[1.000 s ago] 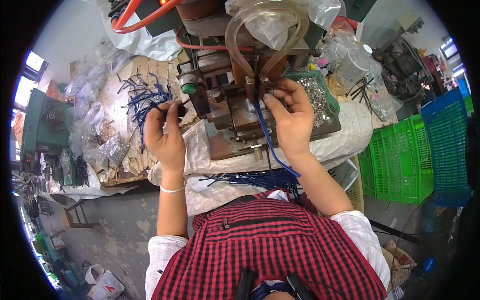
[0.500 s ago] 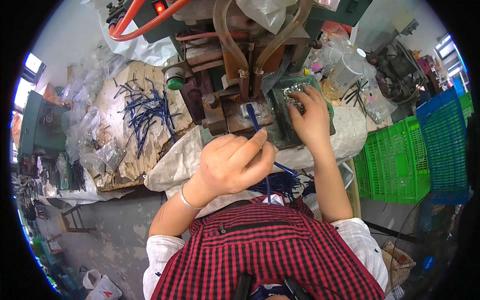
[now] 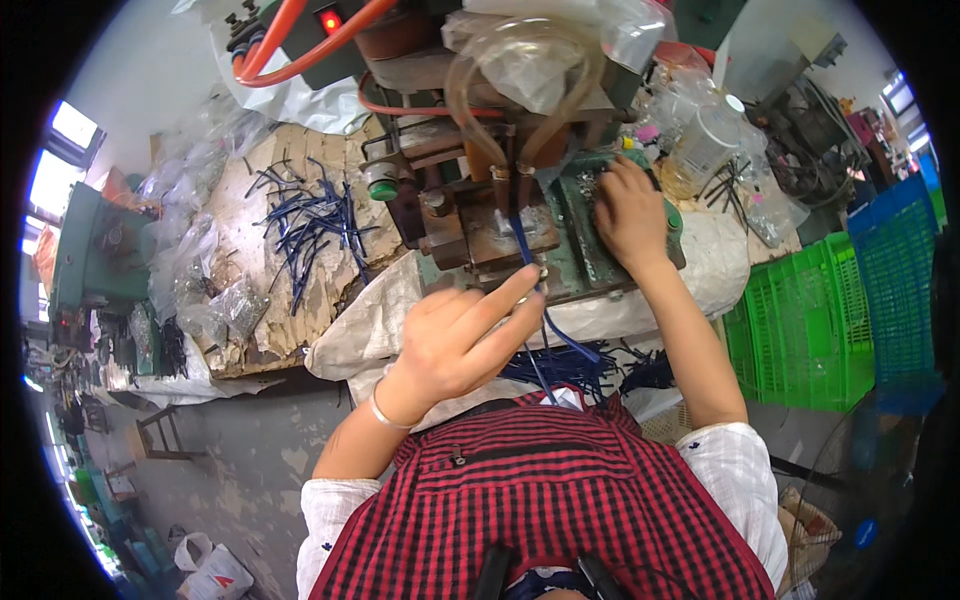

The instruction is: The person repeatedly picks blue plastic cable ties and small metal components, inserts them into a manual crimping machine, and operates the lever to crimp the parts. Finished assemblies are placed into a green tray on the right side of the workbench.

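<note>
My left hand (image 3: 450, 340) is in front of the press, its thumb and fingers closed on a narrow dark blue strap (image 3: 523, 245). The strap's far end lies on the metal block of the press (image 3: 480, 230), under two upright nozzles. A small shiny piece (image 3: 541, 284) shows at my left fingertips. Beyond them, a loose blue length slants down to the right. My right hand (image 3: 635, 220) rests over the green tray right of the block. Its fingers are bent and close together at a heap of small metal pieces (image 3: 588, 183); anything between them is hidden.
A pile of blue straps (image 3: 310, 230) lies on the worn board at left, beside clear plastic bags. More straps (image 3: 570, 368) gather at my lap. A clear plastic jar (image 3: 700, 145) stands at right, with green crates (image 3: 805, 325) beyond. Soft tubes hang over the press.
My right hand's fingers have drawn together over the metal pieces. The left hand still grips the strap, its fingers more stretched. The whole view has shifted slightly.
</note>
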Motion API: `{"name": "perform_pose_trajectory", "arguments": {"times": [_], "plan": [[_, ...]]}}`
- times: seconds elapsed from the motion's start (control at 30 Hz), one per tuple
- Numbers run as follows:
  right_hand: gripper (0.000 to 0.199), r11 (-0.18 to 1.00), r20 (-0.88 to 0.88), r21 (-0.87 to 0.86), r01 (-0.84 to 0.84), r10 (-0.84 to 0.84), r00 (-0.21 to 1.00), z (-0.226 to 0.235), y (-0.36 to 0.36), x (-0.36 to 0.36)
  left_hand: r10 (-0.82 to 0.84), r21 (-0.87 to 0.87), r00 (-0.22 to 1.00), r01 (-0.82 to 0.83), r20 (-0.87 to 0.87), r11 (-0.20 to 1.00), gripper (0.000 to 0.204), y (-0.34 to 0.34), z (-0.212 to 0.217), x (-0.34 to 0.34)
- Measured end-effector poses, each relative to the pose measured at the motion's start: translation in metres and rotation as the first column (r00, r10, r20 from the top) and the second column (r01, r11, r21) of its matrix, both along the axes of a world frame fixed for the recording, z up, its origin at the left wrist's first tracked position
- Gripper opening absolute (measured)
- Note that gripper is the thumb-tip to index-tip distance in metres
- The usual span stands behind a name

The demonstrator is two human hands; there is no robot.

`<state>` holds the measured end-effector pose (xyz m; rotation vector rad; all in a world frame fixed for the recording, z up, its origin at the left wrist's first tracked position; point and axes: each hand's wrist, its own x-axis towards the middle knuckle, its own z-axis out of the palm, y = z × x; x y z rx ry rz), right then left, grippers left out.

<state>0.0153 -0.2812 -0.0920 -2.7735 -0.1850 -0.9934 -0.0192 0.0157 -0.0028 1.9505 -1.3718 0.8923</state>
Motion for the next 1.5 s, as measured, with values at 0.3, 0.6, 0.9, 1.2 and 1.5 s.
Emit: {"name": "perform_pose_trajectory", "arguments": {"times": [0.3,0.6,0.9,1.2,1.5], "plan": [[0.012,-0.034,0.144,0.986,-0.16,-0.287,0.947,-0.022,-0.001,-0.04,0.744,0.094,0.585,-0.762,-0.322,0.64,0.011,0.163,-0.039,0.048],[0.015,0.403,-0.039,0.912,0.069,-0.082,0.996,0.007,0.041,-0.016,0.858,0.365,0.511,-0.789,-0.056,0.494,0.014,0.14,-0.127,0.144],[0.014,0.406,-0.066,0.913,0.046,0.035,0.997,0.048,0.058,-0.064,0.657,0.128,0.683,-0.656,-0.32,0.744,0.015,0.152,-0.111,0.148],[0.019,0.315,0.156,0.928,-0.197,0.15,0.976,0.064,0.125,-0.025,-0.024,-0.498,0.679,-0.514,-0.733,0.698,0.005,0.089,-0.078,0.086],[0.048,0.075,0.109,0.987,-0.14,0.322,0.941,0.099,0.137,-0.034,-0.235,-0.65,0.913,-0.042,-0.334,0.759,0.009,0.03,0.051,0.061]]}}
